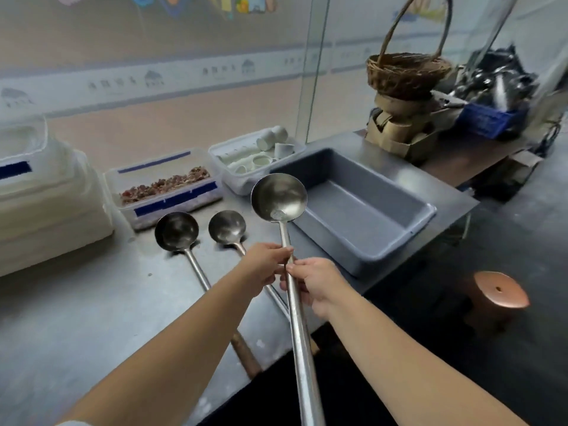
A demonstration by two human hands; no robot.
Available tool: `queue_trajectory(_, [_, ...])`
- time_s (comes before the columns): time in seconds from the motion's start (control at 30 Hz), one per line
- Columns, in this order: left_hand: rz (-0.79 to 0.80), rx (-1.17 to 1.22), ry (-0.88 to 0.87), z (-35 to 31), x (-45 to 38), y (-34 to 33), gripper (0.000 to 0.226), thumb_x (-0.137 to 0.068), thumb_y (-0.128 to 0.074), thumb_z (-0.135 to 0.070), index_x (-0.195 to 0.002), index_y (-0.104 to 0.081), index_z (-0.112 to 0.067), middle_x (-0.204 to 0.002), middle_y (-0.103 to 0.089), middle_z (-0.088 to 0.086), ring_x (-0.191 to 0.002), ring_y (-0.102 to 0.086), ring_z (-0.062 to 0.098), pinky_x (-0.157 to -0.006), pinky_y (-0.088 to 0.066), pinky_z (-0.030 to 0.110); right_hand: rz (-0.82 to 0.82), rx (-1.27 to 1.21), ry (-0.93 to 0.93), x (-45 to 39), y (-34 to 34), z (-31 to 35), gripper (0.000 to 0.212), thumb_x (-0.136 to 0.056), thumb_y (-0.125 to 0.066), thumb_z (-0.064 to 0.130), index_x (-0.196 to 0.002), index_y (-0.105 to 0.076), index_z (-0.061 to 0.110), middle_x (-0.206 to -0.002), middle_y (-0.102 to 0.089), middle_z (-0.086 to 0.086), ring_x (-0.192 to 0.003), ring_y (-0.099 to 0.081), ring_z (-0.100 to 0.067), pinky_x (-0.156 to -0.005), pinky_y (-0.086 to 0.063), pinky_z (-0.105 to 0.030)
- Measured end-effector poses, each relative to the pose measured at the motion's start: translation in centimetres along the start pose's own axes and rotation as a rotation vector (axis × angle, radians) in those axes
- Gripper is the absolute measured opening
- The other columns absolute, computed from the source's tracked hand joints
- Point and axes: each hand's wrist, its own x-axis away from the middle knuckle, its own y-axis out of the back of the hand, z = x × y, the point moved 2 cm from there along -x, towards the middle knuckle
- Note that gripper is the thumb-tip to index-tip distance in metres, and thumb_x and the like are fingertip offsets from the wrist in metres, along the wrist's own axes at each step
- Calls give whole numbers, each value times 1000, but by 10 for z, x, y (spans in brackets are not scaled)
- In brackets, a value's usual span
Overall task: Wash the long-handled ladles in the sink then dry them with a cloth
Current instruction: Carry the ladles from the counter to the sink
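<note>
Head view: both hands on one long-handled ladle (284, 216), held up off the surface (92, 302). My left hand (264, 265) grips the handle higher up, my right hand (313, 284) pinches it just below; hands nearly touching. Bowl faces me, above the near-left corner of the grey tub (362, 210). Two more ladles lie on the surface, left ladle (178, 232) and middle ladle (229, 229), bowls up. Lidded box of reddish bits (166, 192) behind them.
</note>
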Motion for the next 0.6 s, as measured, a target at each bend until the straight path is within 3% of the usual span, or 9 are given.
queue_trajectory(0.27, [318,-73,-37,5,37,-247,19,-92,-61,-13,-79,-68,-1,-50,-60,0,-33,-43,5,-32,-30,13,-293,-177,83,107,213,-20,18,-93,-58,2,-103,-63,-11,-75,-64,-16,-63,-65,-24,-63,-58,-35])
queue_trajectory(0.47, [575,-163,-34,32,87,-414,20,-90,-62,-15,-78,-69,-1,-61,-60,11,-38,-44,15,-32,-31,18,-508,-260,113,204,348,-54,8,-92,-58,1,-91,-65,-3,-68,-68,-10,-58,-67,-21,-53,-56,-29])
queue_trajectory(0.6, [723,-274,-21,53,134,-510,20,-90,-62,-16,-75,-70,-5,-67,-61,12,-46,-43,16,-37,-29,20,-661,-314,117,272,420,-83,8,-91,-59,2,-88,-66,0,-67,-68,-9,-62,-68,-21,-58,-57,-32])
